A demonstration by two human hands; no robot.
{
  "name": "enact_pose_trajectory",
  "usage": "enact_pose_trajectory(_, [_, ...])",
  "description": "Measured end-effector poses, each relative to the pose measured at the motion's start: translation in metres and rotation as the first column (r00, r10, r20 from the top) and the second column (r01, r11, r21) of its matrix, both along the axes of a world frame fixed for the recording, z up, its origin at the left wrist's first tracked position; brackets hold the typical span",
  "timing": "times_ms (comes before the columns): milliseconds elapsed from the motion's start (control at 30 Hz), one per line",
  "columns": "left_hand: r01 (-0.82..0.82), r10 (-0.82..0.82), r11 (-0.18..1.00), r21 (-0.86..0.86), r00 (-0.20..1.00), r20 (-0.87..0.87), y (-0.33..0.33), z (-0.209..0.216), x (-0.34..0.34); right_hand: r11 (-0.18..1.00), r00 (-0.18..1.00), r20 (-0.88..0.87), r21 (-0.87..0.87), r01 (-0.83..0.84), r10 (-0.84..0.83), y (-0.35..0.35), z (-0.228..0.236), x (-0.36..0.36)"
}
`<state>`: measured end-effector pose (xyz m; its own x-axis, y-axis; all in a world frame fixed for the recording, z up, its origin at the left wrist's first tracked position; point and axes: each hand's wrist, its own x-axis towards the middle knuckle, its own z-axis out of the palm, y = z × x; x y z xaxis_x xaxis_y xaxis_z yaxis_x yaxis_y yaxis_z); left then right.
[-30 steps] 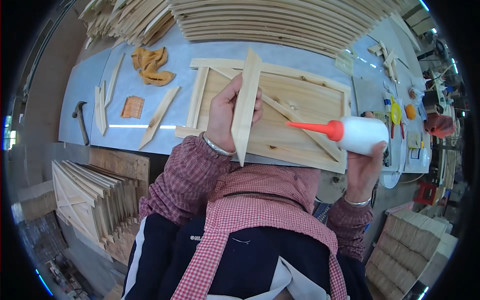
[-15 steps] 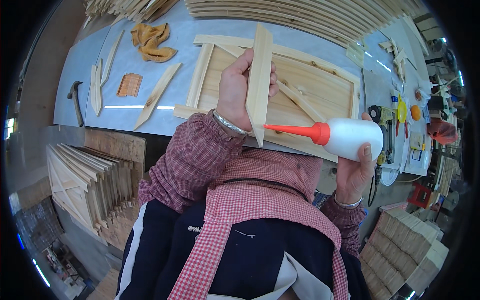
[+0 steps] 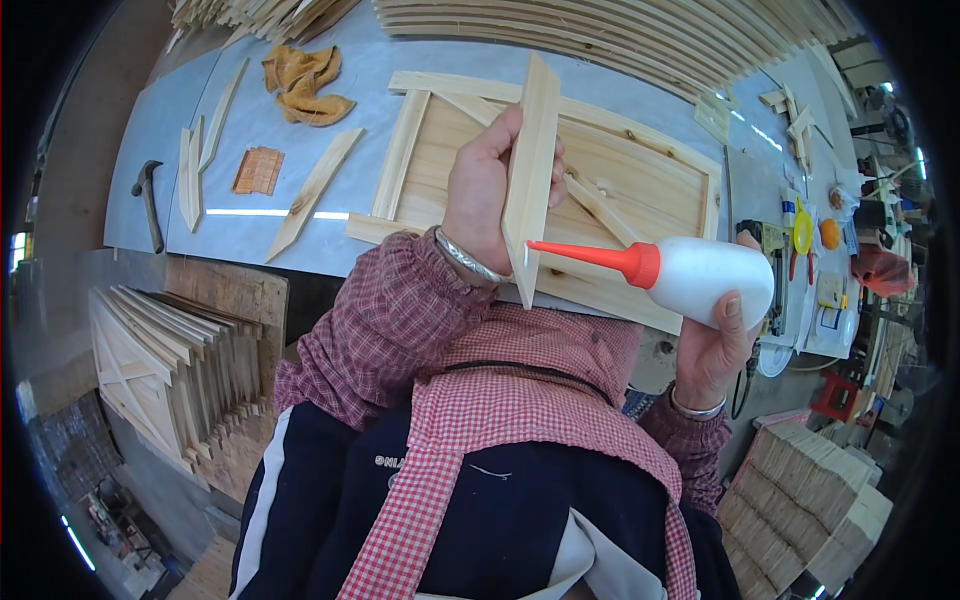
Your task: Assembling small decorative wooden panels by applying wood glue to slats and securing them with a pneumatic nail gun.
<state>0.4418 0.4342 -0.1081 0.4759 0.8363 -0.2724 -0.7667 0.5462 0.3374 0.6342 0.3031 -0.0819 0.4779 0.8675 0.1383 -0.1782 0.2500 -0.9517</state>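
Note:
My left hand (image 3: 485,185) is closed round a pale wooden slat (image 3: 533,160) with slanted ends, held upright above the table. In my right hand (image 3: 722,345) lies a white glue bottle (image 3: 712,280) tipped on its side, its red nozzle (image 3: 590,256) pointing left. The nozzle tip touches or nearly touches the slat near its lower end, where a small white streak of glue shows. Beneath both hands lies a framed wooden panel (image 3: 640,150) with a diagonal brace, partly hidden by the slat and my left hand.
On the blue-grey table (image 3: 385,140) lie a hammer (image 3: 150,205), loose slats (image 3: 315,195), an orange-brown cloth (image 3: 303,85) and a small wooden block (image 3: 258,171). Long strips (image 3: 600,35) are stacked at the back. Finished-looking panels (image 3: 170,360) stand at lower left; a nail gun (image 3: 770,240) lies at right.
The slat and my left hand have shifted slightly right and down. A white glue streak now shows by the nozzle tip. The bottle stays nearly in place.

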Motion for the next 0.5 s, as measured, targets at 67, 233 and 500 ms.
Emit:
enact_pose_trajectory(67, [0.002, -0.002, 1.000, 0.012, 1.000, 0.002, -0.001, 0.002, 0.002, 1.000, 0.999, 0.033, 0.024, -0.015, 0.014, 0.006, 0.003, 0.003])
enact_pose_trajectory(233, [0.053, -0.052, 0.998, 0.034, 0.998, -0.036, -0.010, 0.007, 0.005, 0.999, 0.999, 0.037, 0.047, -0.003, 0.001, 0.021, 0.009, 0.009])
enact_pose_trajectory(500, [0.084, -0.081, 0.996, 0.037, 0.995, -0.062, -0.018, 0.023, 0.013, 0.991, 0.997, 0.018, 0.111, 0.073, -0.075, 0.057, 0.019, 0.028])
